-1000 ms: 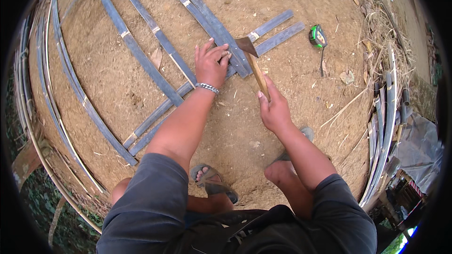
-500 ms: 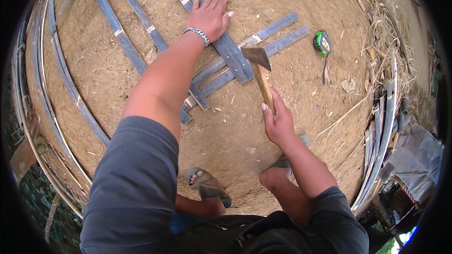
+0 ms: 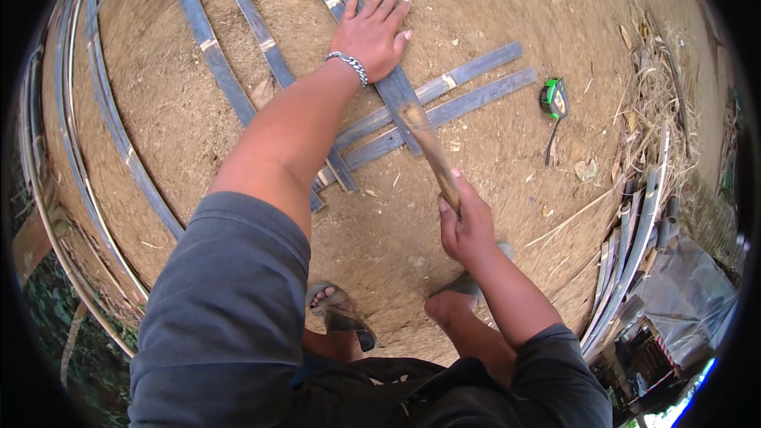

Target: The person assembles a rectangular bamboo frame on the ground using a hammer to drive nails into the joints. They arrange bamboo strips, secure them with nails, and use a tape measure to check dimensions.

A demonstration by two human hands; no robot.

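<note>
My left hand (image 3: 371,38) lies flat with fingers spread, pressing on dark bamboo slats (image 3: 399,93) that run away from me. Beneath them pass two crossing bamboo slats (image 3: 483,62), their free ends pointing right. My right hand (image 3: 468,223) is wrapped round the wooden handle of a hatchet (image 3: 434,157). The hatchet's head end is over the near part of the pressed slats, close to the crossing. Its metal blade cannot be made out now; whether the head touches the slats is unclear.
A green and black tape measure (image 3: 555,98) lies right of the slats, its tape end out. More long slats (image 3: 226,75) stretch across the bare soil at left. Split bamboo (image 3: 626,246) and dry straw (image 3: 654,119) line the right side. My sandalled feet are below.
The hatchet has turned in my right hand, so its blade no longer shows. My left hand stays on the slats. The whole view has shifted slightly.
</note>
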